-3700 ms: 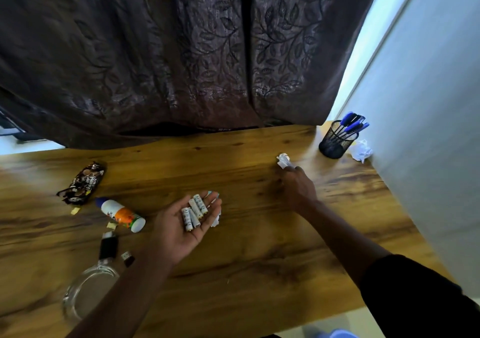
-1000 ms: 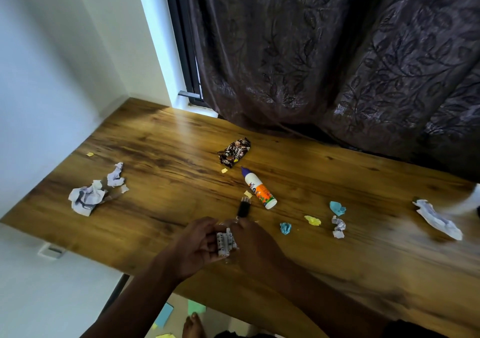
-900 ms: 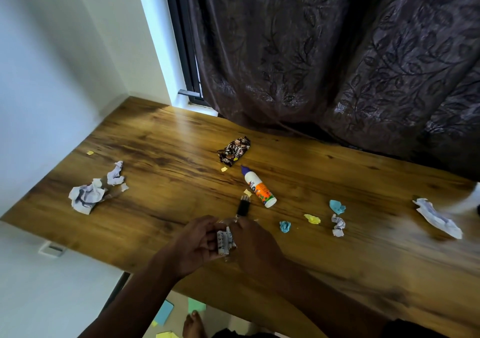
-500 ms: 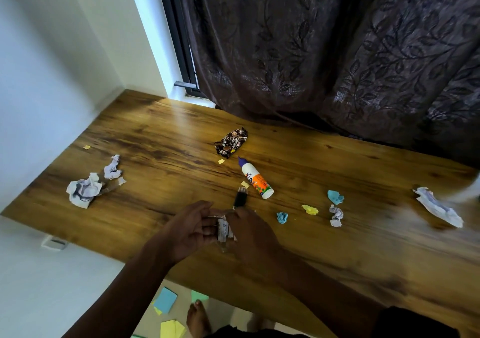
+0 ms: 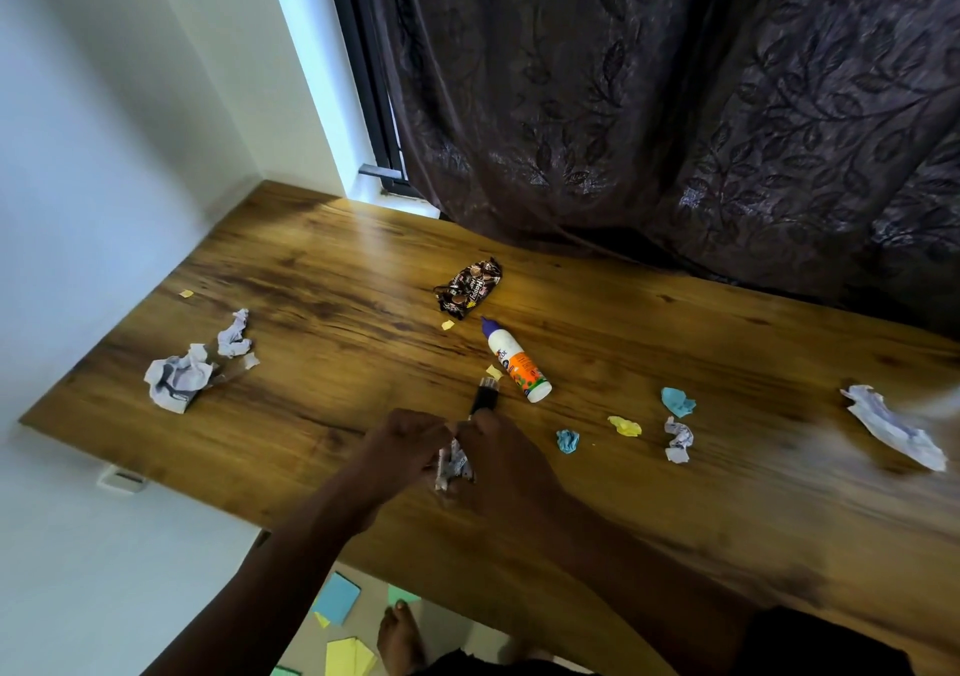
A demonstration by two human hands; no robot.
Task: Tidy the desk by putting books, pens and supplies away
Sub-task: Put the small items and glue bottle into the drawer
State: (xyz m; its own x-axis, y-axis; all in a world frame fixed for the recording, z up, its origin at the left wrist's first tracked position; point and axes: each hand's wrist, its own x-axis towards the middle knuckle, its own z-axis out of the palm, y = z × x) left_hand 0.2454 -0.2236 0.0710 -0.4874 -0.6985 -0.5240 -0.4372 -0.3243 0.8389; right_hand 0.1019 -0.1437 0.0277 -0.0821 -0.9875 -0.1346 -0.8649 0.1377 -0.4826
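Note:
My left hand (image 5: 402, 447) and my right hand (image 5: 511, 462) meet just above the wooden desk (image 5: 322, 280) near its front edge. Between them they grip a small bundle of white printed batteries (image 5: 456, 463), with fingers curled round it from both sides; most of the bundle is hidden. Just beyond my fingers lies a small black item (image 5: 484, 397). A white and orange glue bottle (image 5: 515, 362) with a purple cap lies on its side behind that.
A brown snack wrapper (image 5: 470, 288) lies mid-desk. Crumpled white paper (image 5: 179, 376) sits at the left and another piece (image 5: 891, 426) at the right. Small coloured paper balls (image 5: 625, 426) lie right of my hands. A dark curtain (image 5: 675, 104) hangs behind. Sticky notes (image 5: 337, 597) lie on the floor.
Since a second ago my two hands have drawn closer round the batteries, hiding more of them. The view has shifted slightly. Nothing else on the desk has moved.

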